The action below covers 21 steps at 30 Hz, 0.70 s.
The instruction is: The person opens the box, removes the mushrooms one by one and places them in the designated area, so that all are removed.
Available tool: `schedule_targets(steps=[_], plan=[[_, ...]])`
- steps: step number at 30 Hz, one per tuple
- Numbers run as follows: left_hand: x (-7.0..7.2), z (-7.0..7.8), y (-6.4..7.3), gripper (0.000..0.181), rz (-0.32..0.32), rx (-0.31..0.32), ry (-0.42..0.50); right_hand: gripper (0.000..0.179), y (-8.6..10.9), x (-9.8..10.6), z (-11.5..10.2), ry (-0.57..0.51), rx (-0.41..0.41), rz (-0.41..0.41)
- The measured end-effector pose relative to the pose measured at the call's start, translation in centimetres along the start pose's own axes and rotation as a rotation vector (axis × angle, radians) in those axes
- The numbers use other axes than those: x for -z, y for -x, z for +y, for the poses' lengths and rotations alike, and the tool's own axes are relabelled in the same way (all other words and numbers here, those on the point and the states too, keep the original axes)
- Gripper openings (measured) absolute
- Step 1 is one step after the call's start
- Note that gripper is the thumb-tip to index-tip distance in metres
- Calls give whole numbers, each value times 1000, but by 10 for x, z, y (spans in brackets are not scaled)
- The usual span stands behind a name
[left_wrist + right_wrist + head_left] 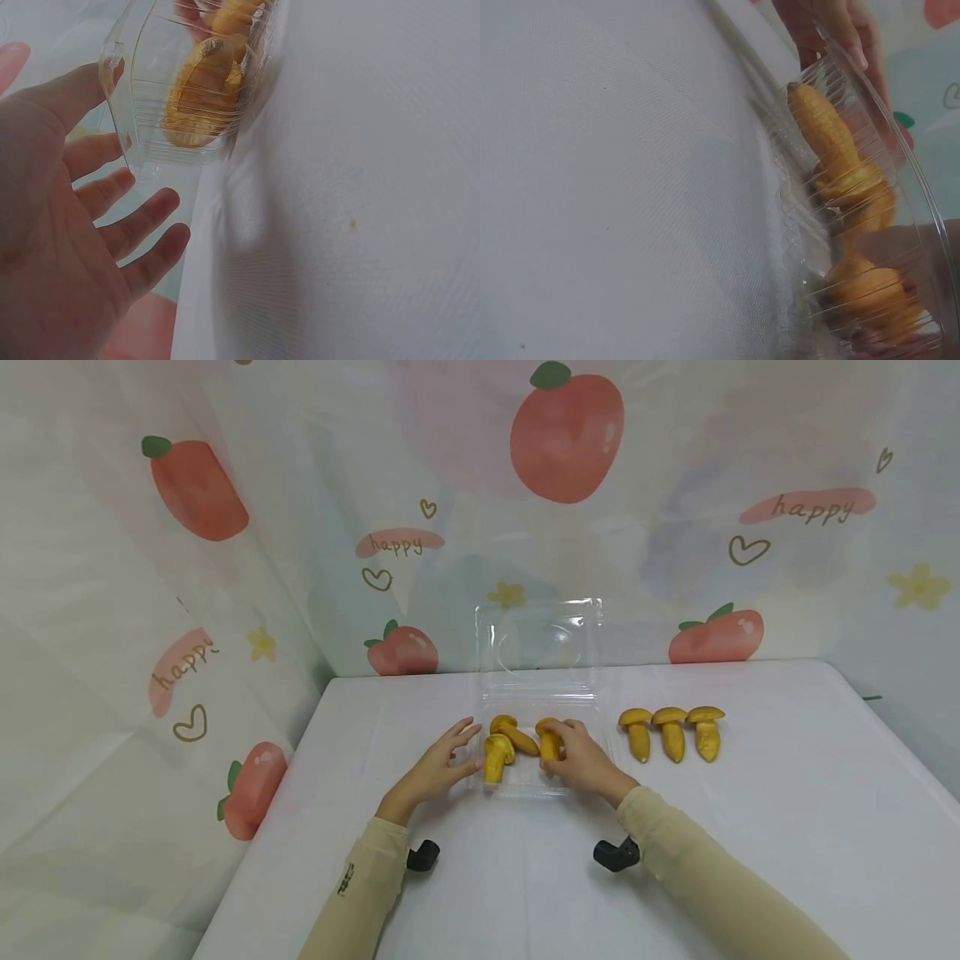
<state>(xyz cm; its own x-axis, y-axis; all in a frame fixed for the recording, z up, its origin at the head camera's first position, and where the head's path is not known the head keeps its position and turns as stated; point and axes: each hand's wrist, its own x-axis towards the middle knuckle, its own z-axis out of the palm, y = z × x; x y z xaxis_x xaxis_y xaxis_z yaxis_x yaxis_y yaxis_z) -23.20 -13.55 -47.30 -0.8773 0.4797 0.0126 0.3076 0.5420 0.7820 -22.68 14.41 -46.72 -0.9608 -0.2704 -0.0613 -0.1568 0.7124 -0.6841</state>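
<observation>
A clear plastic clamshell box (525, 792) lies on the table with its lid (537, 647) raised at the back. Inside it, a yellow mushroom (516, 737) lies slantwise above another mushroom (495, 762) on the left side. My right hand (587, 762) reaches into the box's right half and pinches a third mushroom (550, 745) between thumb and fingers. In the right wrist view, those fingers show through the clear wall. With fingers spread, my left hand (437, 770) is at the left rim; in the left wrist view its upper fingertips overlap the box wall (142, 112).
Three more mushrooms (672, 735) stand in a row on the white table (795, 802), right of the box. Black wrist-worn pieces (617, 855) show under both sleeves. A fruit-print cloth (315, 485) hangs behind and at the left.
</observation>
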Motion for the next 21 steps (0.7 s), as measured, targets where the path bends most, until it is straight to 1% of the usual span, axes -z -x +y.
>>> schedule_targets(steps=[7,14,17,21], plan=[[0,-4,-2,68,1,-16,1,52,1,0,-2,-1,-39,28],[0,-5,-3,68,1,-25,3,38,0,0,-2,4,-34,65],[1,-5,-3,68,-1,-26,1,42,-1,0,0,7,-14,82],[0,-6,-3,68,-2,-27,-5,54,-2,0,3,-10,22,119]])
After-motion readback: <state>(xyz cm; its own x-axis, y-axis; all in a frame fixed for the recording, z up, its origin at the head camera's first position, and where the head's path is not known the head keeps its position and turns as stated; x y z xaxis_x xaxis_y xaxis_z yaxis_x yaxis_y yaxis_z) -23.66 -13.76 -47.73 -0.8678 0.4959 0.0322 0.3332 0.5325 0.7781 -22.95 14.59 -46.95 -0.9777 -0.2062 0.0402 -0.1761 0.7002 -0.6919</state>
